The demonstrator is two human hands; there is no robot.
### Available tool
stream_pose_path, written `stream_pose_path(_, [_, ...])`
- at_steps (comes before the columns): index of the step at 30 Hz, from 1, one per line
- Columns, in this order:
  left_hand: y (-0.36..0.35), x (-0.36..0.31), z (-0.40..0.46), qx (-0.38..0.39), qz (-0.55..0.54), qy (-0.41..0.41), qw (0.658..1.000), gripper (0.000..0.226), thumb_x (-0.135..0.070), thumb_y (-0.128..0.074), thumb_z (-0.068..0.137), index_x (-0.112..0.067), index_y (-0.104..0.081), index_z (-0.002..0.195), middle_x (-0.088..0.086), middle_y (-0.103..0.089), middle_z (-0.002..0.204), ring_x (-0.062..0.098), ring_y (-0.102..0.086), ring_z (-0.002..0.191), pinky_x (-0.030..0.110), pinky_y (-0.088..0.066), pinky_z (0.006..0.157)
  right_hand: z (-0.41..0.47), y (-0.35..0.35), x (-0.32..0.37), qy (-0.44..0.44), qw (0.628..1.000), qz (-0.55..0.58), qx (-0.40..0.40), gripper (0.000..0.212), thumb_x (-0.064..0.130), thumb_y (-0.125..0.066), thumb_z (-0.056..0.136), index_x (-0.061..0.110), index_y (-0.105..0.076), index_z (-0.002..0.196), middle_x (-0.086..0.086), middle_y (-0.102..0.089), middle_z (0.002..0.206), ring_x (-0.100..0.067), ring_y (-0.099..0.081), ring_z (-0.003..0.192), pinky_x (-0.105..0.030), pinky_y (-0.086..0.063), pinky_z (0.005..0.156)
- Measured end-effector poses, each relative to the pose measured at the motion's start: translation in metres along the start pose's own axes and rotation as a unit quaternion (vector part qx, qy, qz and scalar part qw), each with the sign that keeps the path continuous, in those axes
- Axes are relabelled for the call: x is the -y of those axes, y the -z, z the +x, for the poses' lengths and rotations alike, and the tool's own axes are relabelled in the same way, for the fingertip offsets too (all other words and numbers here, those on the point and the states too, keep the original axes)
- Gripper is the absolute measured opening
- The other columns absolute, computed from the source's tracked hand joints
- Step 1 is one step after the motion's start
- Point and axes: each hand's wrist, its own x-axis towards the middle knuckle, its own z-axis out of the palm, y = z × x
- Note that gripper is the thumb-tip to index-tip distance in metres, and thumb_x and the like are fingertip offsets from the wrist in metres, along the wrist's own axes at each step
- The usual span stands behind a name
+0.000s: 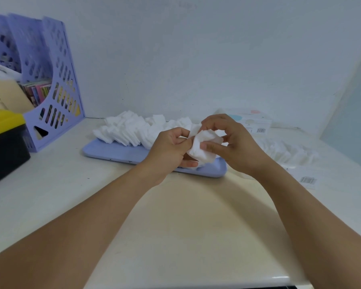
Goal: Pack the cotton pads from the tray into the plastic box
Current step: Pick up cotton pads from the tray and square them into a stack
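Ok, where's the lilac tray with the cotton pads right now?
In the head view the flat lilac plastic tray lies mid-table near the wall, right of the purple perforated file rack, with both hands holding a bunch of white cotton pads over its right end.

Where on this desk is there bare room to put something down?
Bare: the desk in front of the tray, around the forearms, and left of it toward the file rack. Crowded: the tray's cotton pads and the plastic box at right.

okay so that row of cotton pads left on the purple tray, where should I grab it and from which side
Probably pinch the row of cotton pads across its flat faces, coming from above. The pads stand on edge, leaning along the tray, so squeezing a batch together suits a grip better than lifting single pads.
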Motion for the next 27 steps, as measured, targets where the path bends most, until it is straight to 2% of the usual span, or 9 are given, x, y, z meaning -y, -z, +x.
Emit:
stream_pose_path(4, [-0.002,0.002,0.002,-0.010,-0.005,0.005,1.000,0.008,-0.012,-0.059,0.100,-0.008,-0.065,0.102,0.005,-0.076,0.084,0.017,-0.074,0.074,0.028,-0.061,0.063,0.000,0.001,0.002,0.002,1.000,-0.010,-0.019,0.029,0.007,-0.080,0.083,0.016,-0.069,0.108,0.002,-0.060,0.120,-0.013,-0.060,0.111,-0.042,-0.055,0.083])
stream_pose_path(7, [-0.002,0.002,0.002,-0.010,-0.002,0.020,1.000,0.008,-0.012,-0.057,0.101,-0.009,-0.065,0.101,0.006,-0.075,0.084,0.017,-0.074,0.074,0.027,-0.061,0.064,-0.001,0.003,0.004,0.004,1.000,-0.020,-0.002,0.042,0.009,-0.080,0.084,0.026,-0.068,0.120,0.009,-0.057,0.124,-0.009,-0.057,0.113,-0.032,-0.054,0.086])
stream_pose_path(9, [-0.003,0.002,0.002,-0.006,0.006,0.026,1.000,0.008,-0.010,-0.056,0.101,-0.008,-0.064,0.100,0.006,-0.073,0.084,0.015,-0.073,0.071,0.027,-0.061,0.062,-0.001,0.002,0.006,0.013,0.999,-0.026,0.031,0.045,0.006,-0.076,0.086,0.028,-0.067,0.124,0.007,-0.053,0.129,-0.007,-0.053,0.120,-0.028,-0.050,0.093])
stream_pose_path(12, [-0.002,0.002,0.002,-0.009,0.028,0.019,0.999,0.013,-0.006,-0.053,0.100,-0.010,-0.065,0.096,0.004,-0.072,0.081,0.013,-0.072,0.066,0.026,-0.060,0.059,-0.002,0.001,0.008,0.014,0.997,-0.045,0.068,0.037,0.005,-0.072,0.089,0.029,-0.070,0.117,0.003,-0.051,0.132,-0.004,-0.049,0.125,-0.020,-0.042,0.097])
stream_pose_path(15, [-0.001,0.004,0.001,-0.009,0.040,0.005,0.999,0.014,-0.006,-0.055,0.100,-0.011,-0.066,0.092,0.005,-0.073,0.076,0.015,-0.073,0.067,0.030,-0.061,0.059,-0.003,0.001,0.012,0.008,0.994,-0.059,0.091,0.034,0.004,-0.073,0.087,0.023,-0.070,0.115,0.009,-0.052,0.126,-0.001,-0.048,0.122,-0.008,-0.038,0.090])
stream_pose_path(17, [-0.001,0.005,0.002,-0.009,0.035,0.006,0.999,0.010,-0.010,-0.058,0.099,-0.009,-0.066,0.093,0.005,-0.074,0.075,0.017,-0.073,0.067,0.030,-0.061,0.060,-0.003,0.002,0.012,0.004,0.994,-0.071,0.083,0.031,0.005,-0.075,0.085,0.022,-0.069,0.112,0.015,-0.052,0.123,-0.002,-0.048,0.119,-0.009,-0.040,0.086])
stream_pose_path(20, [-0.001,0.004,0.006,-0.028,0.015,0.018,0.999,0.013,-0.020,-0.064,0.098,-0.007,-0.065,0.093,0.008,-0.072,0.081,0.015,-0.072,0.068,0.026,-0.059,0.057,0.000,0.003,0.007,-0.007,0.994,-0.099,0.050,0.023,0.014,-0.078,0.086,0.018,-0.070,0.106,0.006,-0.055,0.128,-0.006,-0.053,0.112,-0.011,-0.039,0.084])
stream_pose_path(23, [-0.001,0.005,0.008,-0.030,0.013,0.015,0.999,0.014,-0.021,-0.065,0.098,-0.007,-0.064,0.093,0.007,-0.072,0.080,0.013,-0.072,0.068,0.026,-0.059,0.057,0.000,0.005,0.004,-0.014,0.994,-0.100,0.049,0.019,0.016,-0.079,0.086,0.016,-0.071,0.103,0.005,-0.055,0.129,0.000,-0.055,0.106,-0.007,-0.039,0.082])
stream_pose_path(27, [0.002,0.010,0.011,-0.059,0.065,-0.008,0.996,0.019,-0.021,-0.065,0.098,-0.002,-0.063,0.097,0.011,-0.074,0.084,0.022,-0.074,0.073,0.034,-0.062,0.060,-0.001,0.005,0.007,-0.003,0.995,-0.088,0.048,0.015,0.015,-0.078,0.086,0.017,-0.072,0.099,0.007,-0.056,0.126,-0.004,-0.058,0.104,-0.011,-0.042,0.084])
